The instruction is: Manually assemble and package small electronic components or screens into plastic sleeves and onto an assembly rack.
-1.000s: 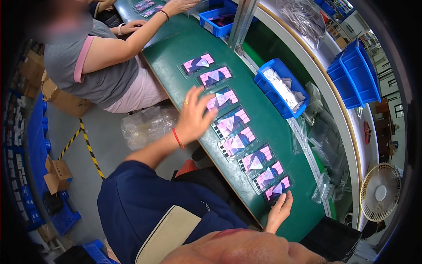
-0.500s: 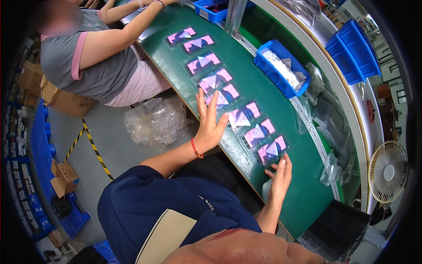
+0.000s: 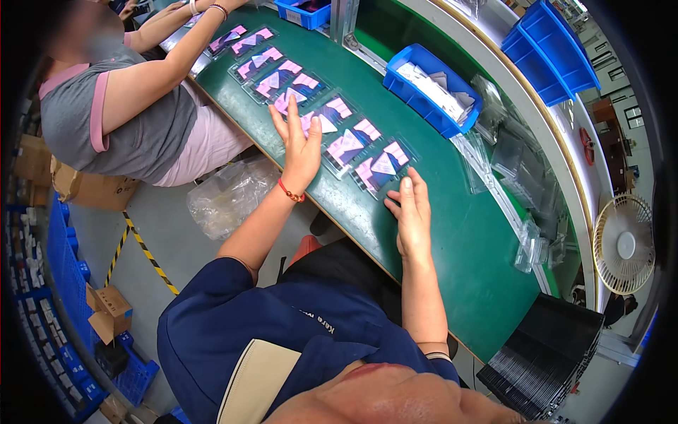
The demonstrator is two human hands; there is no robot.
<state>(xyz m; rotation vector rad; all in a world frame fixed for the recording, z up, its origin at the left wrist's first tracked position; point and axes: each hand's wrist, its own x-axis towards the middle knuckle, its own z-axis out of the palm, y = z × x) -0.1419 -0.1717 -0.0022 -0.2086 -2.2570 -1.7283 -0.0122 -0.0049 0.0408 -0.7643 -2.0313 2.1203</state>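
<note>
A row of flat clear plastic trays, each with a pink-and-blue printed piece and a white triangular piece on top, runs along the green table (image 3: 445,261). The nearest tray (image 3: 383,164) lies beside the fingertips of my right hand (image 3: 413,212), which is open at that end of the row. My left hand (image 3: 302,155) is open too, fingers spread over the front edge of a middle tray (image 3: 339,107). Its fingers partly hide the tray (image 3: 305,83) behind. Neither hand grips anything; whether the fingertips touch the trays is hard to tell.
A blue bin (image 3: 431,88) of white papers stands at the table's far side, near loose clear plastic packaging (image 3: 526,247). A black stack (image 3: 544,353) sits at the right end, with a fan (image 3: 624,244) beyond. A co-worker (image 3: 134,99) works at left.
Both my hands have moved up and left along the table, and the row of trays has shifted the same way, toward the co-worker. The head view has also shifted slightly.
</note>
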